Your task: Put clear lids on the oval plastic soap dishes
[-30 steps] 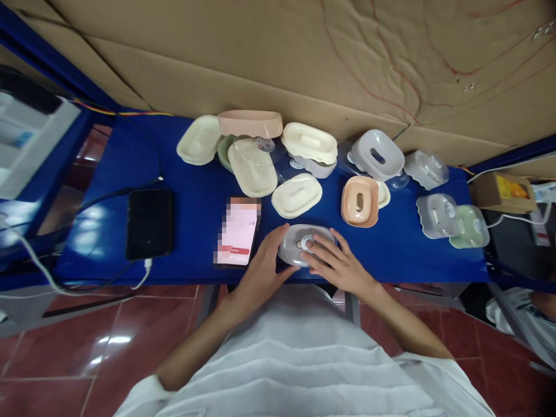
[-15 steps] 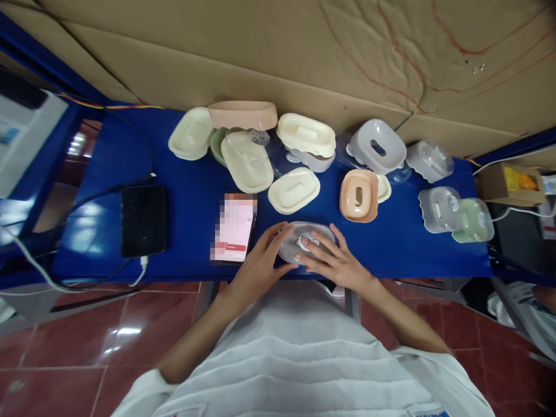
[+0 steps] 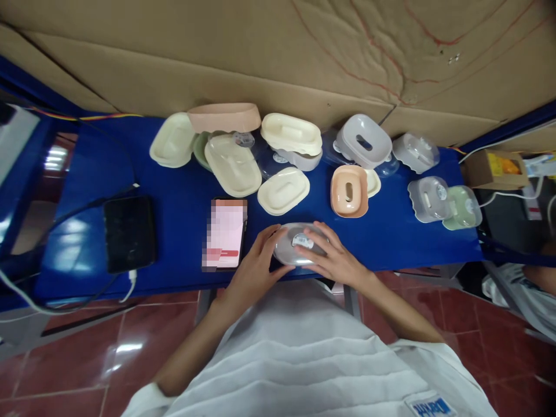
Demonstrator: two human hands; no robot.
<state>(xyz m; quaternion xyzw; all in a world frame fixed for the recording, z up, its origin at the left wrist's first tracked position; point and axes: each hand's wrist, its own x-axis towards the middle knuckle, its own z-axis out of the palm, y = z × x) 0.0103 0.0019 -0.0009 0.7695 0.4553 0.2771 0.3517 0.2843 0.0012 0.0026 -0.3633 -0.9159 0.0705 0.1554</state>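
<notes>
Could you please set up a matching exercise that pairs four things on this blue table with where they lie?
Things:
1. grey box
2. dark tablet
3. peach box
4. phone

Places:
A. far left, with a white cable plugged in
B. between both hands at the near edge
C. just left of the left hand
D. beyond the right hand, mid-table

Pairs: 1-B, 2-A, 3-D, 4-C
</notes>
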